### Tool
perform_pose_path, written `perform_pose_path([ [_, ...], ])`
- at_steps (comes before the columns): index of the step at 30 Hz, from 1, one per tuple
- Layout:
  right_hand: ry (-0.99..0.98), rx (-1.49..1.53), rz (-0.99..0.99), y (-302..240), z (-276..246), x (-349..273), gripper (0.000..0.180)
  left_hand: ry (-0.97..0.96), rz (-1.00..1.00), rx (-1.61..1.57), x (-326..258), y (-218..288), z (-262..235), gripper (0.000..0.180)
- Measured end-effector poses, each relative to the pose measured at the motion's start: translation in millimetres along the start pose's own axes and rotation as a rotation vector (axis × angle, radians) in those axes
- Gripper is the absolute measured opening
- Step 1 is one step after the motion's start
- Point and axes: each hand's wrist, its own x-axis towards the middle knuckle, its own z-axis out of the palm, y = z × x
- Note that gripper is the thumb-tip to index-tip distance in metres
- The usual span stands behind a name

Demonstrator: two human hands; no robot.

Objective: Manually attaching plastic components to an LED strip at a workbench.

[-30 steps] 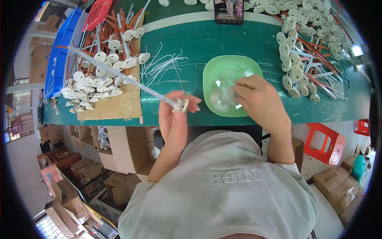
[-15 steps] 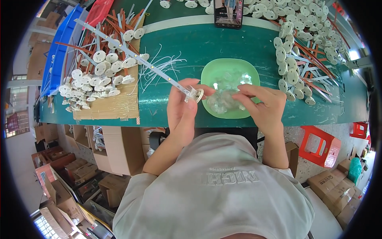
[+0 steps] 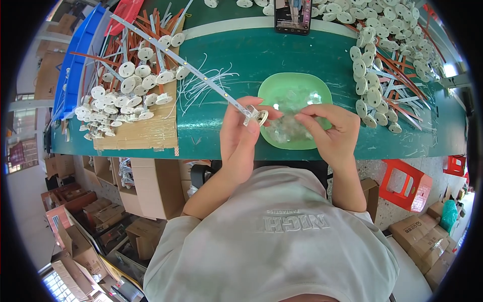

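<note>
My left hand (image 3: 237, 143) grips a long LED strip (image 3: 205, 79) near its lower end, where a round white disc and a clear plastic piece sit at the fingertips. From there the strip slants up to the left over a pile of similar parts. Above the right side of a light green dish (image 3: 266, 90), the fingers of my right hand (image 3: 336, 130) are pinched together. Whatever they hold, if anything, is too small to tell. Small clear plastic pieces (image 3: 289, 125) lie heaped in the dish. Both hands are apart, at the table's near edge.
LED strips with white discs (image 3: 127, 69) lie piled on cardboard (image 3: 136, 142) at the left, beside a blue tray (image 3: 75, 65). Thin white ties (image 3: 206, 83) are scattered nearby. More white discs (image 3: 373, 95) fill the right. A phone (image 3: 293, 17) stands at the back.
My left hand and the LED strip have shifted slightly right in the picture. The right hand stays pinched over the dish, now nearer the left hand. The whole scene has slid a little.
</note>
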Motion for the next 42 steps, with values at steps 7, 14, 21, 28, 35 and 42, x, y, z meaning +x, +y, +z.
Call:
perform_pose_path([
  [7,0.134,0.202,-0.234,-5,16,-10,0.022,-0.054,-0.017,-0.286,6,3,18,0.04],
  [14,0.176,0.077,-0.361,-14,44,-11,0.023,-0.106,-0.088,-0.754,23,18,36,0.045],
  [21,0.249,0.156,-0.204,-9,37,-16,0.019,-0.142,0.062,-0.691,32,14,31,0.057],
  [28,0.102,0.232,-0.029,-14,30,-21,0.014,-0.145,0.033,-0.726,33,6,31,0.057],
  [35,0.112,0.333,0.096,-12,30,-19,0.015,-0.153,0.035,-0.693,34,3,29,0.054],
  [42,0.102,0.257,0.069,-13,21,-20,0.012,-0.039,0.059,-0.389,30,1,31,0.05],
])
